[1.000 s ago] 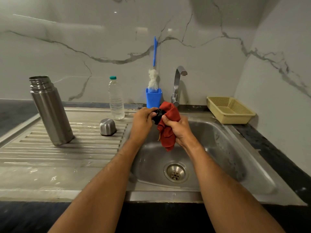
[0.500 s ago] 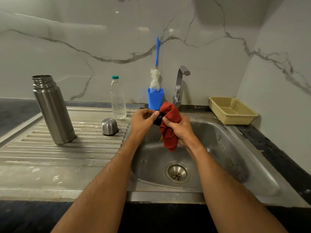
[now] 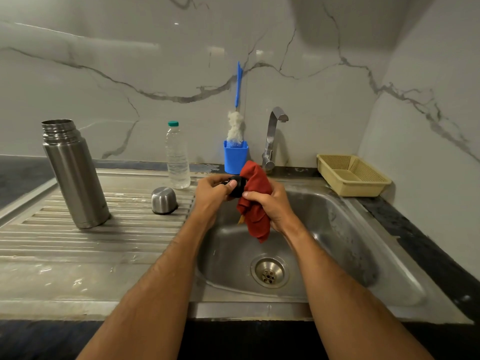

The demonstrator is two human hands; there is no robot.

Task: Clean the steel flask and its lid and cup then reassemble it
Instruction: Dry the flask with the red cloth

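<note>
While both forearms reach forward over the sink [image 3: 389,268], the left hand [image 3: 211,194] curls round the black lid [image 3: 237,187] and the right hand [image 3: 271,203] grips a red cloth [image 3: 255,201] pressed to it, above the basin's far left edge. Left on the drainboard [image 3: 78,255], the open steel flask [image 3: 74,175] stands upright, well apart from the cup [image 3: 163,200] lying mouth-down just beside the basin rim.

Ribbed steel drainboard [image 3: 78,245] carries upright flask [image 3: 74,175], inverted cup [image 3: 163,200], water bottle [image 3: 177,157].
</note>
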